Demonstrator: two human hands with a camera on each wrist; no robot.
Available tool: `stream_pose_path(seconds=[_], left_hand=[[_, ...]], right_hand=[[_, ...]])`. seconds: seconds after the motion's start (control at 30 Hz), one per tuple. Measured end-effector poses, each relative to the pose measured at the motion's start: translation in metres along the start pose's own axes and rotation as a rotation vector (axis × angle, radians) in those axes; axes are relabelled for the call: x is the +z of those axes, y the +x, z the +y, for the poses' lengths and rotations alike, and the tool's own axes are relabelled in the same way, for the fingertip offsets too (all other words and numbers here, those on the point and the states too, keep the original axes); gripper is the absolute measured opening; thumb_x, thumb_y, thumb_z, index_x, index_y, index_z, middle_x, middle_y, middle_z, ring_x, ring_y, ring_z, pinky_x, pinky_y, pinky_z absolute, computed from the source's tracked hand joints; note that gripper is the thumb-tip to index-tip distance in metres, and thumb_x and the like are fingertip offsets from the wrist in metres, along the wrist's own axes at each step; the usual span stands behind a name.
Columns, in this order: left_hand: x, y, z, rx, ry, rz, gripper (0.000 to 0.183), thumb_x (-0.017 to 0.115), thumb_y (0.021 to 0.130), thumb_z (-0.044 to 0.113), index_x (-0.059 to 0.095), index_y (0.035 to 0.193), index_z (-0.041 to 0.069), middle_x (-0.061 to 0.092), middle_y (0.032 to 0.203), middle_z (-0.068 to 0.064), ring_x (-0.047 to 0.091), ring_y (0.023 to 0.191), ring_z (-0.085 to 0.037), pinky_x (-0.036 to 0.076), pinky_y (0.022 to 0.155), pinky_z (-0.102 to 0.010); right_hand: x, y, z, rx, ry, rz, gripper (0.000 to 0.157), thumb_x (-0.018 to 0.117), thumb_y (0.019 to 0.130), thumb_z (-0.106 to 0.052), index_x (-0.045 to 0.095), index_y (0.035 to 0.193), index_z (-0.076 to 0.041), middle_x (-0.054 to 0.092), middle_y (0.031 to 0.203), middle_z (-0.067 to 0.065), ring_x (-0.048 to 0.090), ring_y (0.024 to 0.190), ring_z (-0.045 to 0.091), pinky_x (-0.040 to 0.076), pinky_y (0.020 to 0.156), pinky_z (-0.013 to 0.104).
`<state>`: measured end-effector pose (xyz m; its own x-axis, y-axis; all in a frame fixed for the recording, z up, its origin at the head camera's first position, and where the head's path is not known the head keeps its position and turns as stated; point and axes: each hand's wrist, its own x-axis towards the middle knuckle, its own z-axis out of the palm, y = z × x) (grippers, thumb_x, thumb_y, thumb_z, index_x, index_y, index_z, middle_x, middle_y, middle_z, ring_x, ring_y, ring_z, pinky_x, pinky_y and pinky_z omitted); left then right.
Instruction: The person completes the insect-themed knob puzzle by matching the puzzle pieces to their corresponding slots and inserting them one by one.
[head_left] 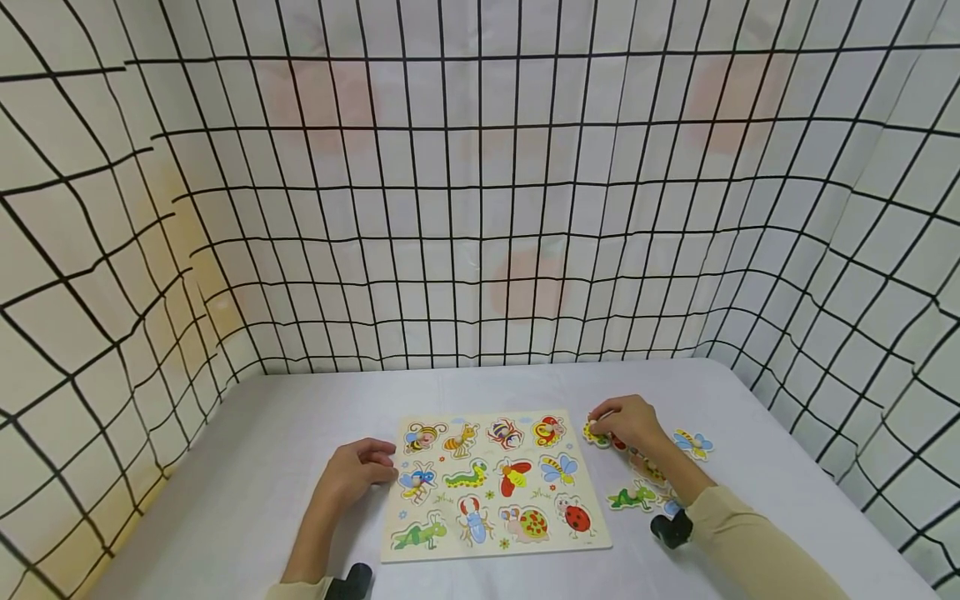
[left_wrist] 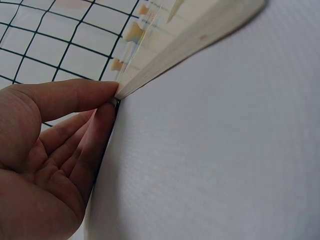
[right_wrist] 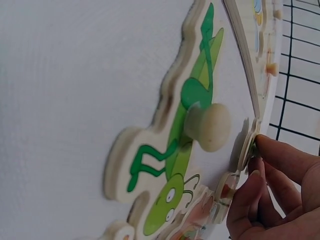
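A wooden insect puzzle board (head_left: 498, 557) lies flat on the white table. My left hand (head_left: 357, 477) is at its left side, thumb and forefinger stretched to touch the board's edge (left_wrist: 190, 55) in the left wrist view. To the right of the board, my right hand (head_left: 632, 423) pinches a yellow-and-green puzzle piece (head_left: 591, 433) between thumb and fingers. That piece (right_wrist: 246, 145) shows nearly edge-on in the right wrist view, partly hidden by the fingertips. Nearer the camera there lies a grasshopper piece (right_wrist: 175, 165) with a round wooden knob (right_wrist: 216, 127).
Beside the right forearm lie a dragonfly piece (head_left: 692, 444), a snail piece (head_left: 648, 470) and a partly covered blue piece (head_left: 671, 506). Wooden knobs stand up from pieces at the board's far left. White walls with a black grid surround the table (head_left: 300, 400).
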<state>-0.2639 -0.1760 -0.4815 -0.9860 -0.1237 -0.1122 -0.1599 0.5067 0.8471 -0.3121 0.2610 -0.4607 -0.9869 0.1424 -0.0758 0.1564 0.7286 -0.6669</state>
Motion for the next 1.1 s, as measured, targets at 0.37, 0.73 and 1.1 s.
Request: stream_pose_path(seconds=[0.37,0.73,1.1], left_hand=[[0.000,0.001,-0.002,0.003,0.002,0.003,0.035,0.081,0.080,0.007,0.071,0.113,0.005,0.067,0.085,-0.006,0.059,0.079,-0.020,0.051,0.070,-0.029],[0.001,0.002,-0.003,0.003,-0.001,0.003,0.035,0.081,0.080,0.007,0.072,0.113,0.004,0.066,0.085,-0.006,0.059,0.079,-0.020,0.051,0.070,-0.029],[0.000,0.001,-0.002,-0.003,-0.008,0.000,0.035,0.080,0.079,0.006,0.072,0.113,0.005,0.067,0.084,-0.005,0.059,0.079,-0.021,0.052,0.072,-0.029]], right_hand=[[-0.003,-0.002,-0.005,-0.018,0.057,-0.024,0.021,0.079,0.084,-0.018,0.078,0.103,-0.009,0.073,0.096,0.010,0.058,0.075,0.019,0.044,0.060,0.030],[0.003,-0.008,-0.018,-0.078,0.104,-0.072,0.019,0.077,0.082,-0.012,0.077,0.101,-0.007,0.073,0.086,0.003,0.060,0.071,0.018,0.046,0.060,0.030],[0.018,-0.009,-0.036,-0.091,0.153,-0.108,0.017,0.078,0.079,-0.006,0.077,0.096,-0.006,0.071,0.081,0.004,0.059,0.068,0.017,0.051,0.064,0.031]])
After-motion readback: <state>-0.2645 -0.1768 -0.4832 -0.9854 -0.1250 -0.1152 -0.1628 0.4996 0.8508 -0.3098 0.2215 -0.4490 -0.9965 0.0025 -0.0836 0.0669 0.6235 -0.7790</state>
